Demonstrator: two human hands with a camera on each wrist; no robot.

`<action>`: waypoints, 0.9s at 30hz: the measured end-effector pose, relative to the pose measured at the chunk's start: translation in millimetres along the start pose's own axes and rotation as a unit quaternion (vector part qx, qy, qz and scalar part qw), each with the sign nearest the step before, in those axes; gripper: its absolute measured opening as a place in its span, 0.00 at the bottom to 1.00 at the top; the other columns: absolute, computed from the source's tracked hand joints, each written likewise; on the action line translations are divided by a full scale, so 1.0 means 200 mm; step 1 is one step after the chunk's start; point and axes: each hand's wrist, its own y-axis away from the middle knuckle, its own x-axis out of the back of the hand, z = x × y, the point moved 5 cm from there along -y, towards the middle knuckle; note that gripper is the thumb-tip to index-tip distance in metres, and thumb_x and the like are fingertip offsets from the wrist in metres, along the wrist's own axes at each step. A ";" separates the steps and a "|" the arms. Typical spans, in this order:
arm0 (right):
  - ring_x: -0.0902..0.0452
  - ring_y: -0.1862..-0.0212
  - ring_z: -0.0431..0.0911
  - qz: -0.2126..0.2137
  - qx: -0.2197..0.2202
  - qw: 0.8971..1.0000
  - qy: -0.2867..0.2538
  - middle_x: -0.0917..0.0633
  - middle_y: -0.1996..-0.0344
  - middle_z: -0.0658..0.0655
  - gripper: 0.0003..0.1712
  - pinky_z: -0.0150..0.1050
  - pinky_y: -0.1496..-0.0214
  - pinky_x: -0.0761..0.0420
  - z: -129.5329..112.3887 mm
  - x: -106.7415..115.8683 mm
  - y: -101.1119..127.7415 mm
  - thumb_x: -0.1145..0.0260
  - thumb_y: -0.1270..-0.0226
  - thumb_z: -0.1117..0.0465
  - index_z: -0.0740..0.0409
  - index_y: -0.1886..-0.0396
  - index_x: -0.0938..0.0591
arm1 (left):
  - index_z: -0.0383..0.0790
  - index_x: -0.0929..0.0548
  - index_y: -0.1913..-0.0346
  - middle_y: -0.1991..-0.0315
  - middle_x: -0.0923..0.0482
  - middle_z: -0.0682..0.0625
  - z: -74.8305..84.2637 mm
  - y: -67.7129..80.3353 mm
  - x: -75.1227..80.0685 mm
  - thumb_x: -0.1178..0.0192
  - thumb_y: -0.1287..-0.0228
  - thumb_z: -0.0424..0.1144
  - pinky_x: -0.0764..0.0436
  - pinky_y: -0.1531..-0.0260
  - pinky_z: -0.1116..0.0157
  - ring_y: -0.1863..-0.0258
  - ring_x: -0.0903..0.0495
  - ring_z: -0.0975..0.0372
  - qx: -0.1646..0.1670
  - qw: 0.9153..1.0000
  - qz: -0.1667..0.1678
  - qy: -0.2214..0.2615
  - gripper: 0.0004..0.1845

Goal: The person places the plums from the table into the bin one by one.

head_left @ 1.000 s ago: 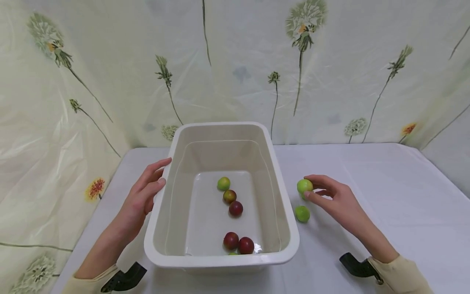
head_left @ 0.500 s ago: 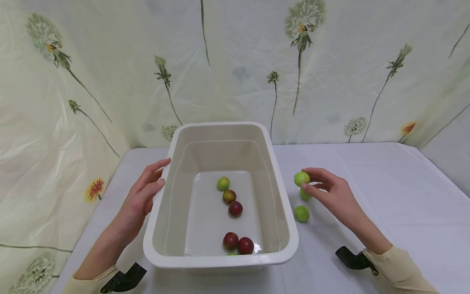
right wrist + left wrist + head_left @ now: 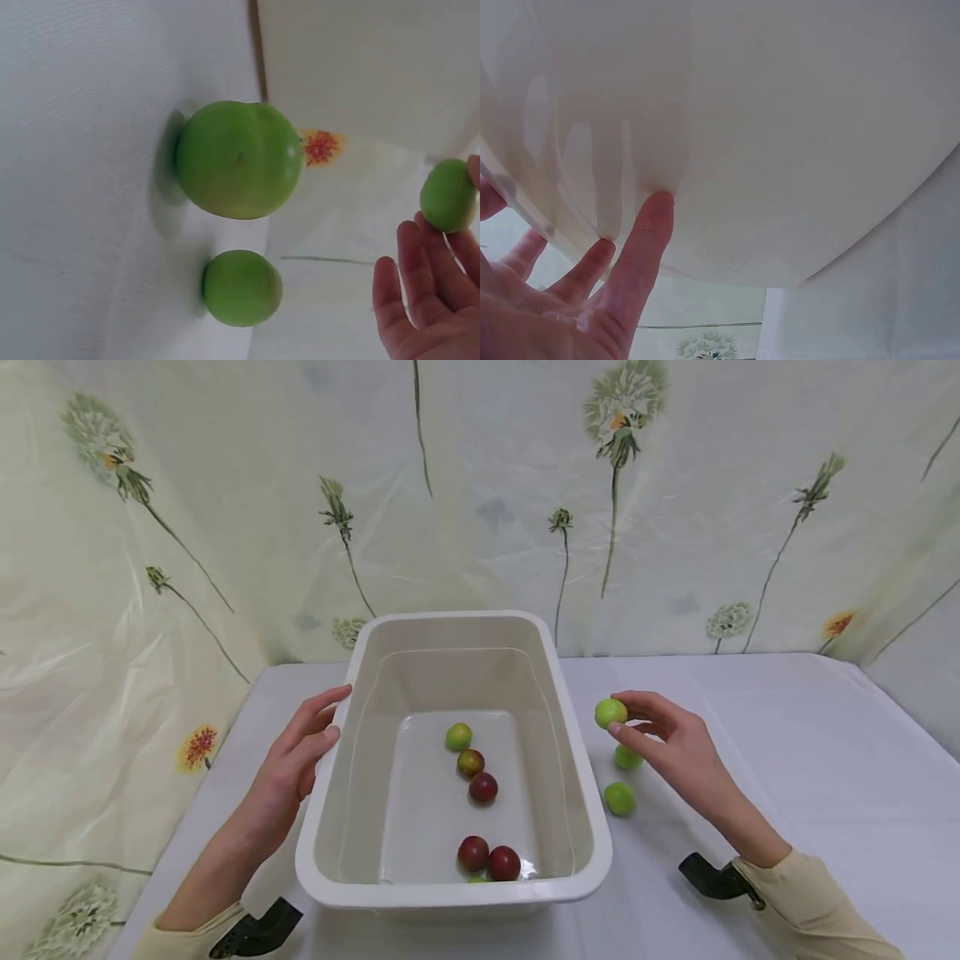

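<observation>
A cream plastic tub (image 3: 333, 777) stands mid-table with water and several red and green fruits inside (image 3: 471, 763). My left hand (image 3: 296, 760) rests with straight fingers (image 3: 641, 255) against the tub's left wall (image 3: 780, 135). My right hand (image 3: 663, 739) pinches a small green fruit (image 3: 611, 712) in its fingertips, lifted just right of the tub's rim; the same fruit (image 3: 448, 195) shows at my fingertips in the right wrist view. Two more green fruits lie on the white tablecloth below it (image 3: 627, 757) (image 3: 619, 798), seen close up in the right wrist view (image 3: 238, 159) (image 3: 241, 288).
The table (image 3: 787, 760) is covered in white cloth and backed by a floral plastic sheet (image 3: 675, 510) on the far and left sides. Black wrist-camera mounts (image 3: 708, 877) (image 3: 258, 927) sit on both forearms.
My right hand has lifted the green fruit up and slightly left toward the tub, uncovering a second fruit on the cloth. The left hand and the tub have stayed put.
</observation>
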 end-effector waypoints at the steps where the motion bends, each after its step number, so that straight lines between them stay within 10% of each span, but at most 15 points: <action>1: 0.24 0.48 0.40 0.002 0.000 1.000 0.000 0.17 0.49 0.51 0.22 0.29 0.51 0.23 -0.01 0.00 0.00 0.33 0.31 0.55 0.49 0.39 0.22 | 0.52 0.39 0.27 0.33 0.37 0.46 0.00 0.00 0.00 0.59 0.22 0.46 0.18 0.54 0.56 0.47 0.21 0.53 0.000 1.000 0.000 -0.001 0.24; 27: 0.23 0.49 0.43 0.039 0.078 0.996 -0.031 0.18 0.49 0.53 0.22 0.28 0.50 0.23 -0.21 0.06 -0.16 0.32 0.33 0.64 0.54 0.40 0.21 | 0.55 0.39 0.27 0.32 0.38 0.47 0.00 0.00 0.00 0.58 0.22 0.47 0.18 0.54 0.54 0.46 0.21 0.52 0.002 1.000 0.001 -0.010 0.24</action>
